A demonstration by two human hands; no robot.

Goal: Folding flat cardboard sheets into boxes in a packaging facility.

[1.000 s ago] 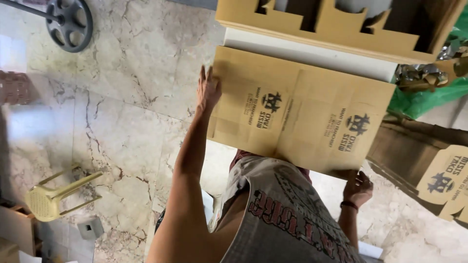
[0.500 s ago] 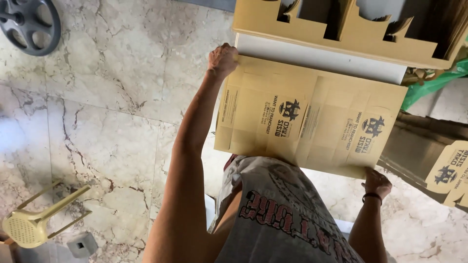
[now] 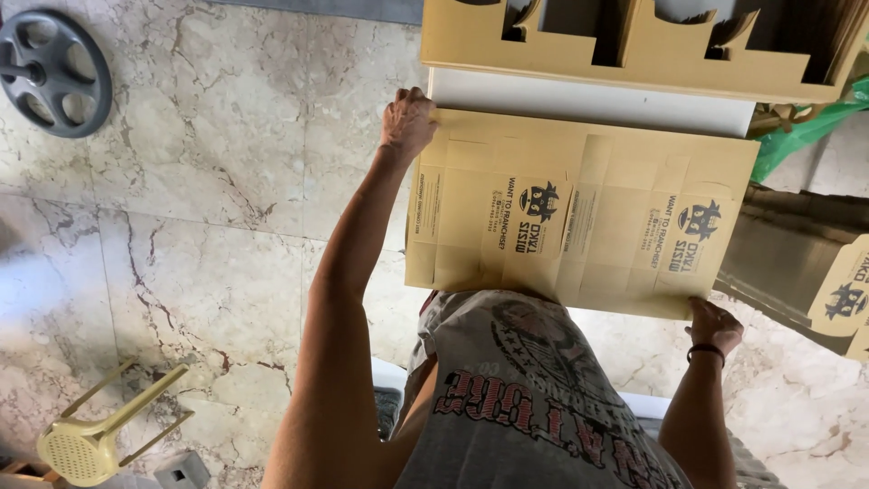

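While your torso covers the near edge of the flat cardboard sheet (image 3: 579,213), both grips show: your left hand (image 3: 407,122) clasps its far left corner, your right hand (image 3: 715,324) pinches its near right corner. The sheet lies against the white board (image 3: 588,101), under the die-cut stack (image 3: 625,45), whose top is cut off. Since half a second ago your left hand has barely shifted; the yellow stool (image 3: 95,435) looks no different.

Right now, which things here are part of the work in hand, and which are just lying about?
In hand: flat cardboard box blank, left hand and right hand holding its corners, white board underneath.

Lying about: yellow plastic chair, grey wheel, green bag.
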